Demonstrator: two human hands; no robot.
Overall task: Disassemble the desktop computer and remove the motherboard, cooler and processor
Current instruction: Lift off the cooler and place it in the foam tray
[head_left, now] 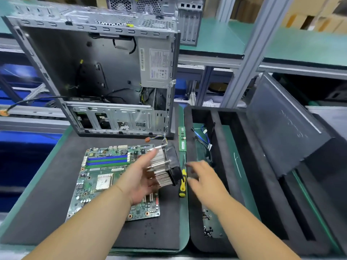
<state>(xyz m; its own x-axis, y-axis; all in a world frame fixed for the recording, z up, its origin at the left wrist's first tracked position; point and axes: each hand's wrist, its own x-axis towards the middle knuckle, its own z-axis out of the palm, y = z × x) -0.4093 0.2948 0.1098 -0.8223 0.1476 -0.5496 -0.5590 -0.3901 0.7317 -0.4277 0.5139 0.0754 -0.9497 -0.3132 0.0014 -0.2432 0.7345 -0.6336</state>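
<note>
left hand (139, 177) grasps the cooler (165, 166), hiding the motherboard's (105, 177) right part; right hand (201, 177), blurred, looks released, fingers loose.

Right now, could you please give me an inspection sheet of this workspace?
Surface: black foam mat on green bench.
Job's things: motherboard flat on mat, processor still seated; cooler lifted off.
Clutter: screwdriver, RAM stick, loose screws.
Grippers: left hand holds cooler; right hand open, empty.
Cables: blue and black leads in foam tray.
Surroundings: emptied case, shelving behind.
</note>
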